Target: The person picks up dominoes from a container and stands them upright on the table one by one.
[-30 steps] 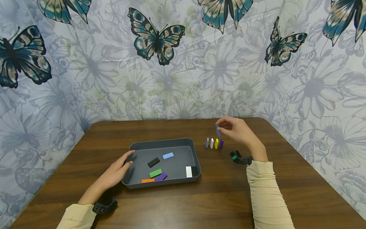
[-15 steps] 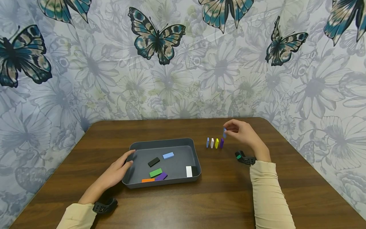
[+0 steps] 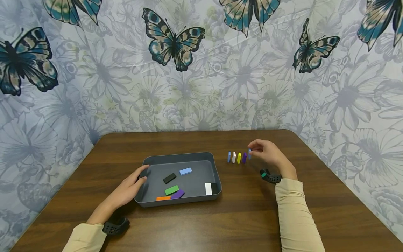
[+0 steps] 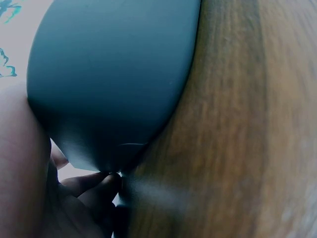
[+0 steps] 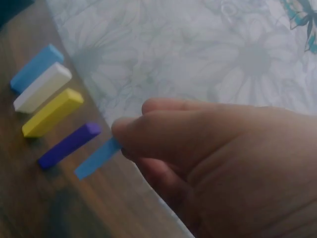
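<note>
My right hand (image 3: 271,156) pinches a light-blue domino (image 5: 98,159) by its upper end, beside the right end of a short row. That row stands upright on the table: a blue domino (image 3: 229,156), a white one (image 3: 234,158), a yellow one (image 3: 239,158) and a purple one (image 3: 244,158). In the right wrist view the held domino's lower end is close beside the purple one, with a narrow gap. At the left end of a grey tray (image 3: 195,180), my left hand (image 3: 124,190) holds the wall, its fingertips at the rim.
Inside the tray lie loose dominoes: a light-blue one (image 3: 185,171), a black one (image 3: 169,178), a green one (image 3: 171,190), purple and orange ones at the front, and white and black at the right. The wooden table (image 3: 239,217) ends at a butterfly-patterned backdrop (image 3: 201,87).
My right hand has carried the light-blue domino rightward from behind the row, then lowered it toward the table beside the purple domino. The left hand and tray have stayed put.
</note>
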